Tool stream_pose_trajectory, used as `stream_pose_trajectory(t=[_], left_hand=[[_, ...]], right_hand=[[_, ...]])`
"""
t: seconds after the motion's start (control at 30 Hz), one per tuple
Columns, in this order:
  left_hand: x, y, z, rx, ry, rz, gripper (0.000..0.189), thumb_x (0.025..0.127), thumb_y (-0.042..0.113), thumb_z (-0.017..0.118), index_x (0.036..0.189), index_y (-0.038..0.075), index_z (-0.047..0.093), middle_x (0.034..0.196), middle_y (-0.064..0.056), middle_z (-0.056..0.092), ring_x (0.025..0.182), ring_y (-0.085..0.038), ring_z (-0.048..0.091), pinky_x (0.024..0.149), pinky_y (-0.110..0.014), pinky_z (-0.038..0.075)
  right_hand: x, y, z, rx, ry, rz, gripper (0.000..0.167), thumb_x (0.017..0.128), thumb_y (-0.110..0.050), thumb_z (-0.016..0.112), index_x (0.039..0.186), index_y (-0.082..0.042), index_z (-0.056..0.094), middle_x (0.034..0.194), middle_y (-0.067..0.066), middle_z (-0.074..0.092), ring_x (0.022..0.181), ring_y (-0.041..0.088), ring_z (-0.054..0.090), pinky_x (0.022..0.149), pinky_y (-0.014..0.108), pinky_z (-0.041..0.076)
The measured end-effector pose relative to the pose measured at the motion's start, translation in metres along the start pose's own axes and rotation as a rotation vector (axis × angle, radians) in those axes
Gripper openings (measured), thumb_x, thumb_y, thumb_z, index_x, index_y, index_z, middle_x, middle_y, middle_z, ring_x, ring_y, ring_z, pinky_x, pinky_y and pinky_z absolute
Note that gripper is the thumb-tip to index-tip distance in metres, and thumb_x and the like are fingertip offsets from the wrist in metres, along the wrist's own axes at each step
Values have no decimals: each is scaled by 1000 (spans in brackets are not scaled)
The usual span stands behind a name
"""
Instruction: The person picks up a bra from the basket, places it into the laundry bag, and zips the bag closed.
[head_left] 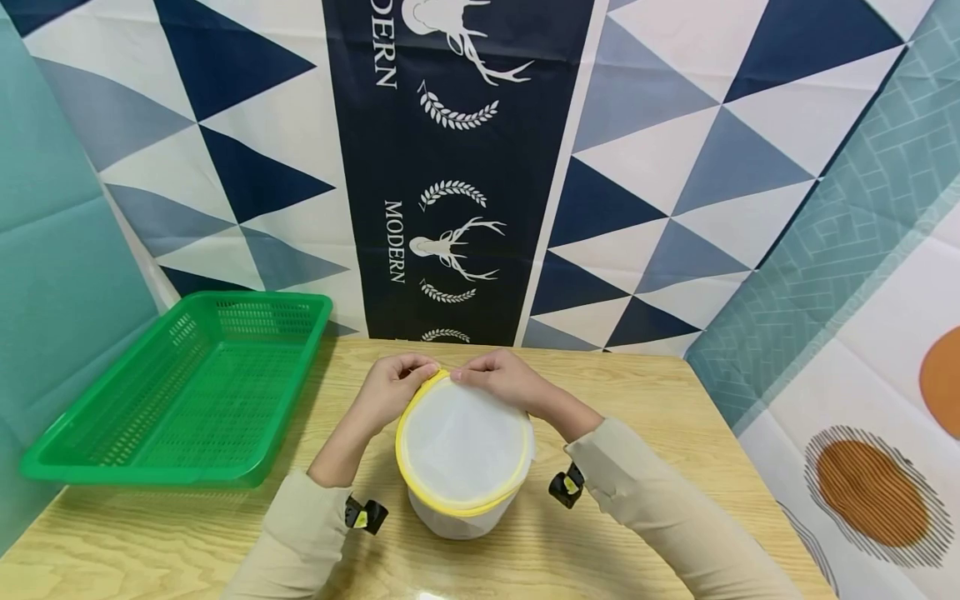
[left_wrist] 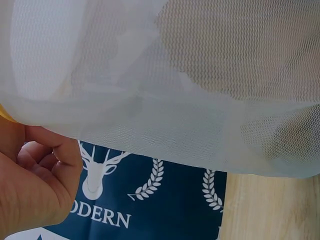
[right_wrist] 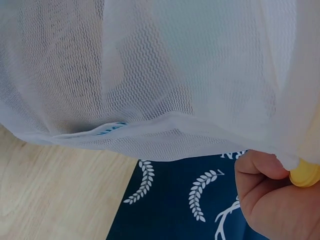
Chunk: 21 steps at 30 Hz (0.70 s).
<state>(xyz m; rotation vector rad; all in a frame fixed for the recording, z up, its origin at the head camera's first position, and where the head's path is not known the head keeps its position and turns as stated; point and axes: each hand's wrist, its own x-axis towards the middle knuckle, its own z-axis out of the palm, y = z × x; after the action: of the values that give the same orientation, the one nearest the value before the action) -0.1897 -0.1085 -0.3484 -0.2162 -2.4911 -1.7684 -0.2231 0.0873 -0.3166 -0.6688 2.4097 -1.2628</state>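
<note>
A round white mesh laundry bag with a yellow rim stands in front of me, its flat top facing up. At the far edge of that rim, my left hand pinches the yellow band between thumb and fingers. Right beside it, my right hand pinches the same edge, thumb on the top. In the right wrist view the yellow band meets my thumb and finger, and a small label with blue letters lies in the mesh. The mesh fills most of both wrist views.
A green plastic basket with perforated sides stands at the left of the wooden table. Behind the table hangs a patterned cloth with triangles and a dark deer-print band. More cloth hangs along both sides.
</note>
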Motion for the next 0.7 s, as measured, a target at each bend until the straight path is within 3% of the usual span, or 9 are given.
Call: stream_pose_trajectory(t=[0.33, 0.6, 0.7], left_hand=[[1, -2, -1, 41, 25, -29, 23, 94, 19, 57, 104, 2, 68, 97, -13, 68, 73, -13, 58, 64, -23, 51], [-1, 5, -1, 23, -35, -29, 21, 95, 18, 55, 102, 3, 67, 83, -10, 63, 59, -12, 52, 53, -22, 46], [-1, 6, -1, 20, -57, -32, 21, 95, 18, 54, 102, 3, 67, 80, -9, 62, 54, -13, 50, 50, -22, 44]], right_hand=[[0, 5, -4, -7, 4, 0, 25, 92, -28, 58, 97, -10, 73, 87, 4, 69, 57, 9, 61, 54, 29, 54], [2, 3, -5, -49, 3, -2, 33, 90, -40, 59, 81, -11, 72, 67, -1, 61, 50, 10, 57, 49, 26, 51], [3, 1, -5, -70, -16, -23, 32, 90, -40, 59, 84, -12, 73, 71, -1, 63, 52, 10, 57, 51, 25, 51]])
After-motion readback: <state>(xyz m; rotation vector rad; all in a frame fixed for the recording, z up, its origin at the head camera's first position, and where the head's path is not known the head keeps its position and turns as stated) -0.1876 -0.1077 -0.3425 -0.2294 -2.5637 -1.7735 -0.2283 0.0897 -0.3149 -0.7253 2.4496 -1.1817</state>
